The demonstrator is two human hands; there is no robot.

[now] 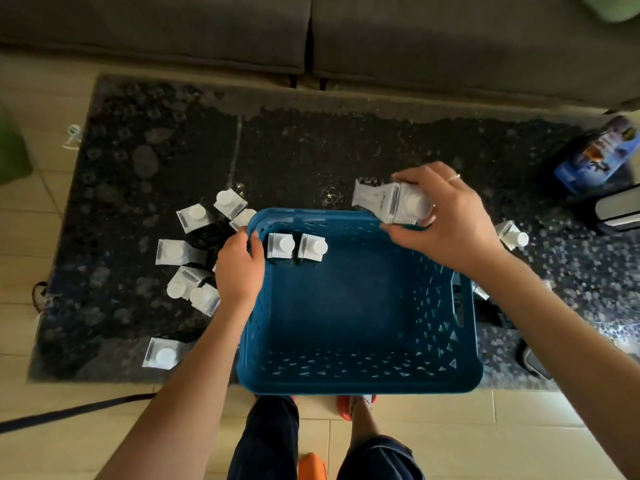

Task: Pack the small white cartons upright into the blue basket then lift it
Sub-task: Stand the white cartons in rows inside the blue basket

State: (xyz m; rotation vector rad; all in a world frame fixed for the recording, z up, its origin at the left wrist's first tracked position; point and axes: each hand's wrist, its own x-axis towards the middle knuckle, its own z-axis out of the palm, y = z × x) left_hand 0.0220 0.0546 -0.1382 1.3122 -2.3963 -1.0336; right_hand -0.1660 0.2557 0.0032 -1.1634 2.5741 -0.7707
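Observation:
The blue basket stands on the dark stone table near its front edge. Two small white cartons stand upright side by side in its far left corner. My left hand grips the basket's left rim close to them. My right hand holds another white carton tilted over the basket's far right rim. Several loose cartons stand on the table left of the basket, and one carton stands to its right.
A grey sofa runs along the far side of the table. A blue packet and a dark device sit at the table's right end. My legs and orange slippers are below the front edge.

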